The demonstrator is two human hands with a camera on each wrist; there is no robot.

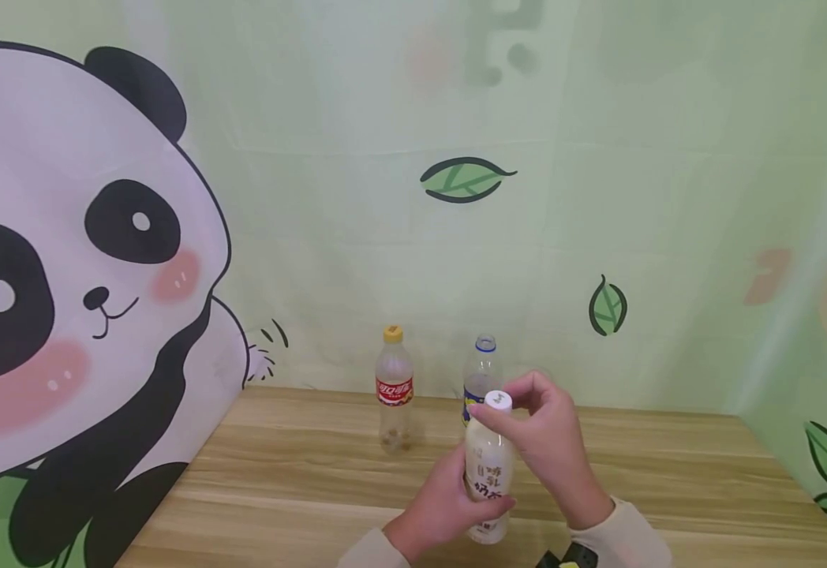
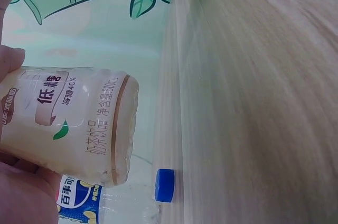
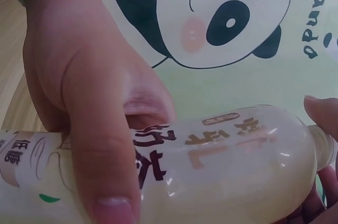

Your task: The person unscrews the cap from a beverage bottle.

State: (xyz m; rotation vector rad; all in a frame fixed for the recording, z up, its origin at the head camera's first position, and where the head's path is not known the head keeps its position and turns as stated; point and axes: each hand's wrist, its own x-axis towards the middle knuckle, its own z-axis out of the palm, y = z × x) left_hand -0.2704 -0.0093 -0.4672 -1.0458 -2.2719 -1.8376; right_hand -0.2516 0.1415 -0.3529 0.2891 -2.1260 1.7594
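A pale milk tea bottle (image 1: 486,473) is held upright over the table, and the left wrist view shows a gap under its base. My left hand (image 1: 443,495) grips it round the body, the thumb across the front label (image 3: 153,152). At the top, my right hand (image 1: 551,438) pinches the white cap (image 1: 499,401) between thumb and fingers. Close behind stands a clear bottle with a blue label (image 1: 483,375), capless with a blue ring at its neck, partly hidden by the milk tea bottle and my right hand.
To the left stands a clear cola bottle (image 1: 395,394) with a red label and yellow cap. A loose blue cap (image 2: 165,185) lies on the wooden table (image 1: 300,473). Behind the table hangs a green backdrop (image 1: 357,260) with a printed panda.
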